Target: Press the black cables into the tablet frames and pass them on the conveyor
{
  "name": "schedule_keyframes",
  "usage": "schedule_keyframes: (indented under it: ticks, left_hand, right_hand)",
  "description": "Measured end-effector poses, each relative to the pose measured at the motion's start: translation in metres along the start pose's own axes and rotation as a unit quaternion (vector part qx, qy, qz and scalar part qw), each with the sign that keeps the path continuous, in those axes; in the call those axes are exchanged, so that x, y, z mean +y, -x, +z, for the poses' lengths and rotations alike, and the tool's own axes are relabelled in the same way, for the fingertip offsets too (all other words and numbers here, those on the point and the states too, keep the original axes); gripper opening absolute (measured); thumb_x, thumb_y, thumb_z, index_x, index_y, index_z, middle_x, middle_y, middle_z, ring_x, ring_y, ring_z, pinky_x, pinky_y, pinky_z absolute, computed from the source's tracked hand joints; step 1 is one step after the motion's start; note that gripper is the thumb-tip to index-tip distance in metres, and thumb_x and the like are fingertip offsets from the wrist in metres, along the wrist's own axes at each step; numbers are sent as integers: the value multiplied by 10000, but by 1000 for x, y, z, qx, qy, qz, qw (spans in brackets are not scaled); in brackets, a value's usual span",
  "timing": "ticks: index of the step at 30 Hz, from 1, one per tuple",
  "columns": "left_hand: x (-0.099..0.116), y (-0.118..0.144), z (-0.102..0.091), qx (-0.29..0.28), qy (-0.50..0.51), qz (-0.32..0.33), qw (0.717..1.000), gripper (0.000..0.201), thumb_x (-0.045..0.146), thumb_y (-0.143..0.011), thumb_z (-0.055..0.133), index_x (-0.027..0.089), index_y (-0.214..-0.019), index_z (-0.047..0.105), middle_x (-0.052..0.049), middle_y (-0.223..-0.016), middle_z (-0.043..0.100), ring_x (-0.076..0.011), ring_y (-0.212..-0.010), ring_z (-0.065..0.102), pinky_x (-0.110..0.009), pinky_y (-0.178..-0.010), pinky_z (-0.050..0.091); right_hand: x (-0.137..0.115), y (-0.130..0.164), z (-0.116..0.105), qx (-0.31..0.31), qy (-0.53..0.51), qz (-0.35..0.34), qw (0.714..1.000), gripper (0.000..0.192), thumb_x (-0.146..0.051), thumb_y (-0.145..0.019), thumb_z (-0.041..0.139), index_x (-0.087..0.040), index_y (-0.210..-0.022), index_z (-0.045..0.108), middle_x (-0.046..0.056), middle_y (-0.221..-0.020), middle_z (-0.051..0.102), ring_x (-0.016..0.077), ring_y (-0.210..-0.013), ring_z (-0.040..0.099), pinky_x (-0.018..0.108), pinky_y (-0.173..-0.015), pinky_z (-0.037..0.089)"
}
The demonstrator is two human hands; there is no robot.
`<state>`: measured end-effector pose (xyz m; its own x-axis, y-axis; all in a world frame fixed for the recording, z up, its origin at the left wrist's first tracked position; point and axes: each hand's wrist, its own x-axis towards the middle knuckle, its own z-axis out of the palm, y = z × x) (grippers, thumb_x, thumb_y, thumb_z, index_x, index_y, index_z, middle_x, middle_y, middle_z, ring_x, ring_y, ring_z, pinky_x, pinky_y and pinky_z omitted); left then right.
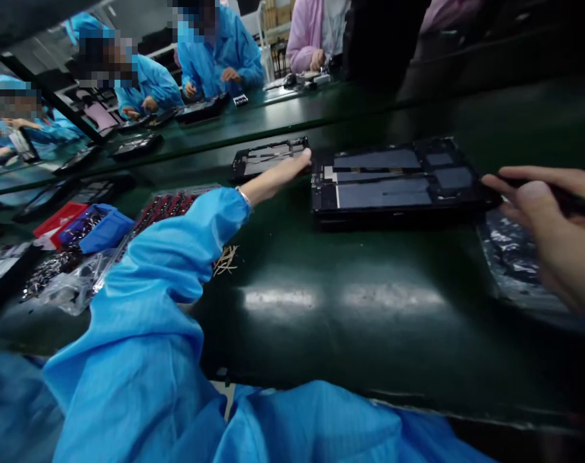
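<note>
In front of me lies an opened tablet housing [383, 193], black, with grey battery panels showing and a thick dark base or tray under it. My left hand [297, 162] reaches to its left end, beside a second opened tablet [266, 156] farther left. The thumb shows; the other fingers are mostly hidden, so which of the two it grips is unclear. At the right end, my right hand [557, 231] has its fingertips at the housing's corner. Its fingers are closed around a dark, slim tool [579, 200], whose exact kind I cannot make out.
Left on the dark green bench [321, 334] are a red bin [58, 222], a blue bin [106, 230], a tray of small parts [164, 209] and clear plastic bags [74, 283]. Thin tan strips [226, 259] lie by my sleeve. Plastic-wrapped items [509, 251] sit under my right hand. Co-workers sit opposite.
</note>
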<state>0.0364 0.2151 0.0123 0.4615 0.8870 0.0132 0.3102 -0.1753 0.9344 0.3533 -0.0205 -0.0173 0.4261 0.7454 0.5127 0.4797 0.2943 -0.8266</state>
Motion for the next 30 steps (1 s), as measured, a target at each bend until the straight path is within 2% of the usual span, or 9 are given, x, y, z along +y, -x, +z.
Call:
schedule_keyframes:
  ticks: [2,4,8,11,16,20,23,27,30]
  left_hand:
    - [0,14,29,-71,51,4,996,459,503,-1114,428,165,-1058,732,-100,-1170,777,-258,-1315,636,-353,-1130,464]
    - [5,23,46,-76,87,-11,993,439,506,-1108,426,175,-1066,712,-95,-1136,790,-231,-1255,673,-327,-1097,489]
    - [36,25,52,26,72,25,997,180,284,-1065,542,165,-1172,626,-85,-1225,761,-187,-1233,666,-285,-1057,510]
    - [68,38,56,104,64,52,991,240,127,-967,612,170,-1201,577,-65,-1296,722,-180,-1175,681,-280,-1016,558]
    - [96,118,52,142,34,19,989,361,256,-754,829,263,-1103,736,63,-1209,787,-219,-1060,755,-313,-879,677]
    - [70,196,30,150,-77,-144,975,561,446,-734,779,600,-1269,712,285,-1255,718,-289,-1178,754,-313,-746,677]
    - [40,235,27,217,-79,-211,950,695,547,-733,773,505,-1417,660,195,-1269,740,-347,-1326,671,-350,-801,710]
    - [16,252,38,200,-70,-256,943,654,637,-795,805,488,-1417,667,162,-1405,688,-314,-1559,417,-269,-928,671]
    - [6,251,41,187,-15,-281,941,661,679,-784,827,530,-1405,656,149,-1449,668,-304,-1513,494,-236,-914,658]
  right_hand:
    - [-1,0,-1,2,-12,1,1000,350,-470,-1011,691,-241,-1254,794,162,-1279,759,279,-1256,718,423,-1065,588]
    - [-1,0,1,9,-34,4,999,312,-412,-1010,702,-200,-1215,803,158,-1245,769,278,-1236,728,412,-1038,592]
    - [0,-4,6,23,-90,13,996,308,-395,-982,740,-156,-1165,805,134,-1168,786,280,-1205,743,383,-970,605]
    - [-3,-9,-2,40,-116,28,992,403,-488,-1004,702,-167,-1237,768,93,-1135,786,237,-1123,762,366,-943,616]
    - [-17,16,-62,174,31,-80,981,507,-652,-1012,581,-209,-1135,796,49,-820,704,163,-801,675,342,-830,594]
    - [-21,71,-116,178,107,-63,976,190,-437,-957,775,-259,-1012,808,4,-712,661,139,-633,611,327,-693,558]
    - [-11,101,-140,117,96,2,988,186,-310,-878,844,-241,-1050,822,4,-783,746,168,-687,704,335,-696,584]
    - [6,108,-146,75,117,38,990,139,-265,-889,815,-235,-1022,839,22,-901,786,173,-810,725,317,-727,583]
    - [16,100,-139,59,146,33,987,124,-292,-896,810,-233,-1002,834,32,-1011,793,183,-938,730,298,-762,581]
